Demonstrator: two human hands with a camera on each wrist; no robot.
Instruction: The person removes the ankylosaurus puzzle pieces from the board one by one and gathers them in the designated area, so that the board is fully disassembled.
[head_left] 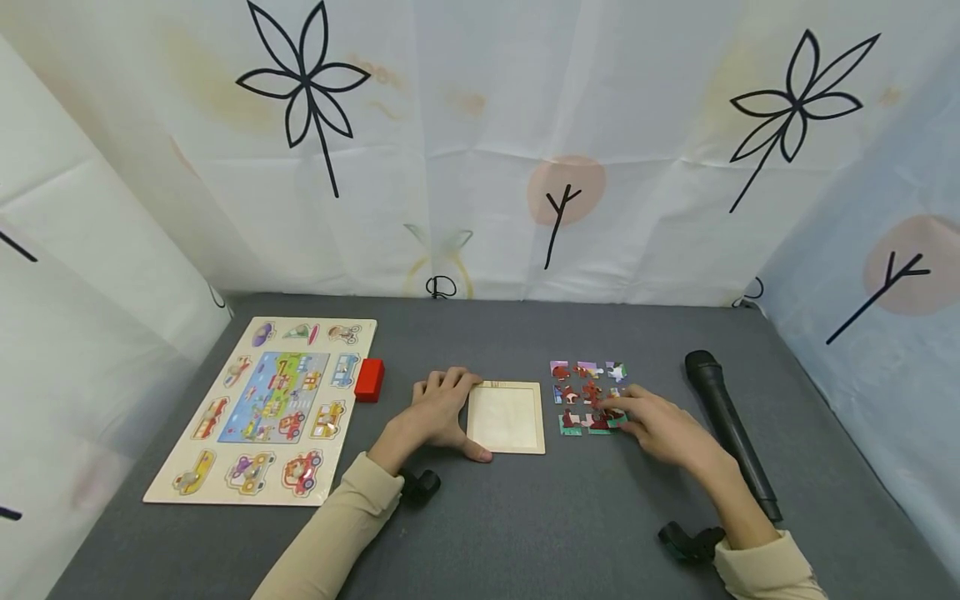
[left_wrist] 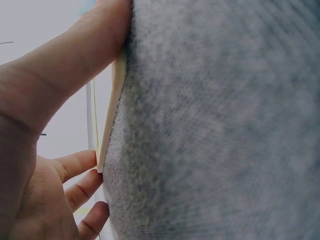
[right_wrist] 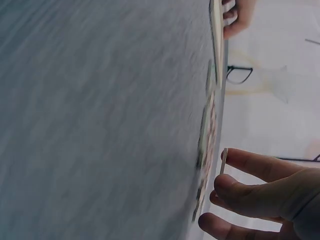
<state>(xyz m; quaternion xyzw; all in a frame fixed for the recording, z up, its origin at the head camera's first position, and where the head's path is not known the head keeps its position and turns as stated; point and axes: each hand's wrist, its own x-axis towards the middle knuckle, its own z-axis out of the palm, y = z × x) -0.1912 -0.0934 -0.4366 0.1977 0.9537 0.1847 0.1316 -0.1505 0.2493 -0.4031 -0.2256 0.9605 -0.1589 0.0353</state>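
Observation:
A small square wooden puzzle tray [head_left: 506,418] lies bare on the table, with a raised rim. My left hand [head_left: 441,414] holds its left side, thumb at the near corner and fingertips at the far one; the left wrist view shows the tray's edge [left_wrist: 111,115] between them. Right of the tray, several jigsaw pieces [head_left: 567,395] in red, purple and green are laid out in loose rows. Over their right side is my right hand [head_left: 660,427]. In the right wrist view its thumb and a finger pinch a thin puzzle piece [right_wrist: 223,162], seen edge-on, its picture hidden.
A large wooden vehicle puzzle board [head_left: 348,333] lies at the left, a red block [head_left: 369,381] against its right edge. Beside my right forearm lies a black microphone [head_left: 731,429]. Printed white cloth [head_left: 480,100] walls in the grey table [head_left: 517,533] at the back and sides.

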